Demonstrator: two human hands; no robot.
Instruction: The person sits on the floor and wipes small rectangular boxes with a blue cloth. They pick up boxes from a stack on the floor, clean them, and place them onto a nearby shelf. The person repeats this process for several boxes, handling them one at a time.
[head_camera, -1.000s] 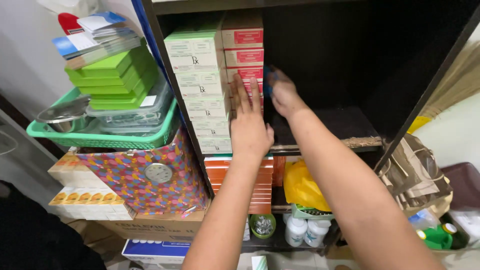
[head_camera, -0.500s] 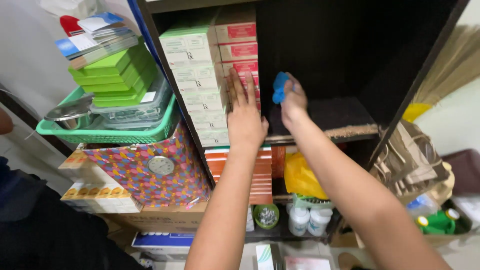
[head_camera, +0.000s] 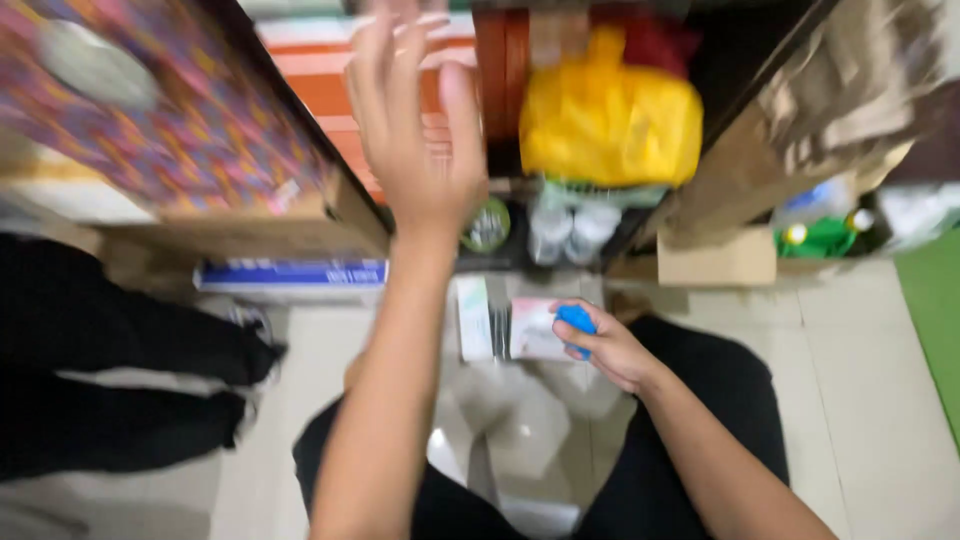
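Hands were split high and low. Left hand (head_camera: 415, 130) was raised with fingers spread wide and nothing in it, palm toward the shelf (head_camera: 300, 130), just in front of the stacked orange-and-white boxes (head_camera: 330, 90). Right hand (head_camera: 605, 345) was down low over the floor (head_camera: 870, 400), fingers curled around a small blue cloth (head_camera: 577, 322), gripped tight. So the cloth was off the shelf and near the person's lap, above a pale packet (head_camera: 535, 330) and a white box (head_camera: 473, 318) lying on the tiles.

On the far side sat a yellow bag (head_camera: 610, 120) in the shelf, with white bottles (head_camera: 570, 228) and a round green-lidded jar (head_camera: 487, 225) beneath it. At left, a patterned box (head_camera: 170, 110) rested over a cardboard carton (head_camera: 230, 235), with a blue-and-white box (head_camera: 290, 273) under that. At right, green bottles (head_camera: 825, 238) stood behind a small brown box (head_camera: 715, 260).

As for progress, my read is that no wiping was under way at this instant: the cloth touched no surface, and the empty hand only hovered by the boxes without clearly touching them. How much of the shelf was already cleaned I could not tell; the picture was blurred and showed no clear difference between surfaces.
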